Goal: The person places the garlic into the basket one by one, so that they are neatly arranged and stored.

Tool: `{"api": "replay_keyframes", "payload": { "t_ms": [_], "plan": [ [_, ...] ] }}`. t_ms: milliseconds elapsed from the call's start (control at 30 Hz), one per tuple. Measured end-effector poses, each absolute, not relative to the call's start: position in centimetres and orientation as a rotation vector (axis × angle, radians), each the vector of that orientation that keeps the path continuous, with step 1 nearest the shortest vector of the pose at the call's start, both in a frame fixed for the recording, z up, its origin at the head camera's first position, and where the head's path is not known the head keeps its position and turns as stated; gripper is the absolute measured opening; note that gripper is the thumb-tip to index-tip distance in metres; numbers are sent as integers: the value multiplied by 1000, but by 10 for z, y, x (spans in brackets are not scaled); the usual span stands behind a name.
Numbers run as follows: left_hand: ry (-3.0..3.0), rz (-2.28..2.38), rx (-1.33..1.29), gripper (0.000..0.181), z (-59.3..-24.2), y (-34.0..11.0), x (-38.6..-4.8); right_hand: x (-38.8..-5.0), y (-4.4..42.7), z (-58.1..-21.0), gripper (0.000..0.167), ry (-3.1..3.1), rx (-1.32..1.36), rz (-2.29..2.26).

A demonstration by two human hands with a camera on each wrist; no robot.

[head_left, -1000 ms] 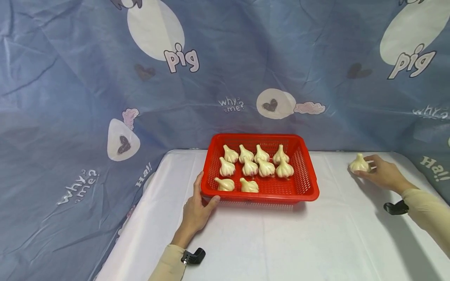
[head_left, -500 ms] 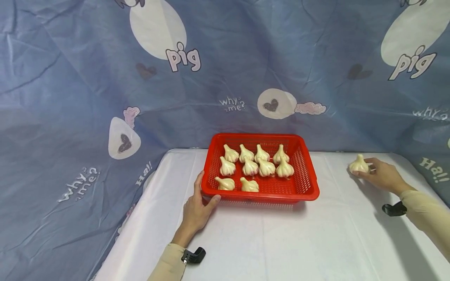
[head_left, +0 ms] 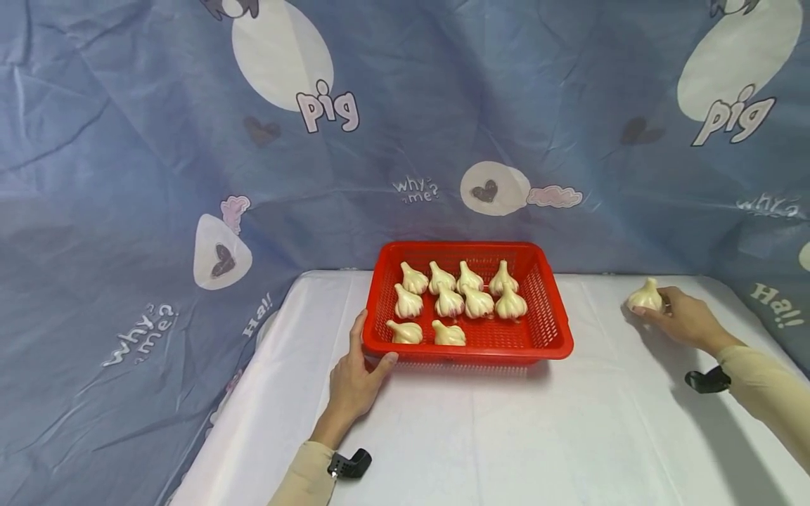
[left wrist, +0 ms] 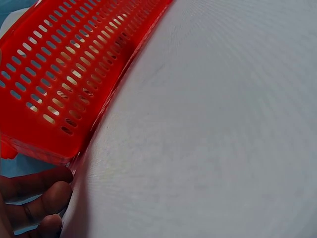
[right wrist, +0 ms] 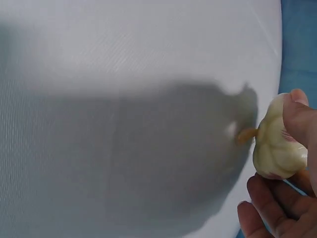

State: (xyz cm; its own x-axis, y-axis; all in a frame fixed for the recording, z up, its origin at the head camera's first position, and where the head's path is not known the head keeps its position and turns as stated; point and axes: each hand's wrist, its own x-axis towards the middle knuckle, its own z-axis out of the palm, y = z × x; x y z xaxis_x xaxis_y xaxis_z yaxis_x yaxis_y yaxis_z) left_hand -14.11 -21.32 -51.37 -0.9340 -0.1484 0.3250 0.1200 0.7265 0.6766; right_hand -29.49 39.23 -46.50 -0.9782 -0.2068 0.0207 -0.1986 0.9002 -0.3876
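A red plastic basket (head_left: 474, 353) stands on the table with several garlic bulbs (head_left: 479, 303) inside, set roughly in rows. At its near left corner, my left hand (head_left: 351, 385) grips the rim between thumb and fingers; in the left wrist view, bent fingers (left wrist: 47, 198) show beside the slotted basket wall (left wrist: 49, 119). Far to the right, my right hand (head_left: 691, 320) pinches a single garlic bulb (head_left: 645, 299), its stalk up. The right wrist view shows the thumb on one side of this bulb (right wrist: 277, 141) and fingers below. Whether the bulb touches the table cannot be seen.
A white cloth (head_left: 519, 429) covers the table. Blue patterned fabric (head_left: 405, 140) hangs behind and to both sides, close to the table's back edge. A stretch of white cloth lies between the basket and my right hand. Dark devices (head_left: 350, 464) are strapped to both wrists.
The head view shifts very slightly. Both hands stay nearly in place, the left at the basket and the right at the single garlic bulb.
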Motion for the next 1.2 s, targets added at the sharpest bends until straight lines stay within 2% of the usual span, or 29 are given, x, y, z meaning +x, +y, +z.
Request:
{"api": "replay_keyframes", "payload": {
  "t_ms": [267, 867, 1067, 1200],
  "plan": [
    [-2572, -1034, 30, 96, -514, -214, -139, -294, 377, -455, 72, 3057, -404, -706],
    [-2555, -1027, 27, 95, -516, -214, -139, -290, 331, -416, 72, 2938, -387, -859],
    [-2556, -1032, 16, 95, -516, -213, -139, -288, 318, -395, 64, 2876, -409, -928],
    [-2559, -1043, 17, 95, -516, -213, -140, -288, 307, -379, 66, 2881, -418, -899]
  ]
}}
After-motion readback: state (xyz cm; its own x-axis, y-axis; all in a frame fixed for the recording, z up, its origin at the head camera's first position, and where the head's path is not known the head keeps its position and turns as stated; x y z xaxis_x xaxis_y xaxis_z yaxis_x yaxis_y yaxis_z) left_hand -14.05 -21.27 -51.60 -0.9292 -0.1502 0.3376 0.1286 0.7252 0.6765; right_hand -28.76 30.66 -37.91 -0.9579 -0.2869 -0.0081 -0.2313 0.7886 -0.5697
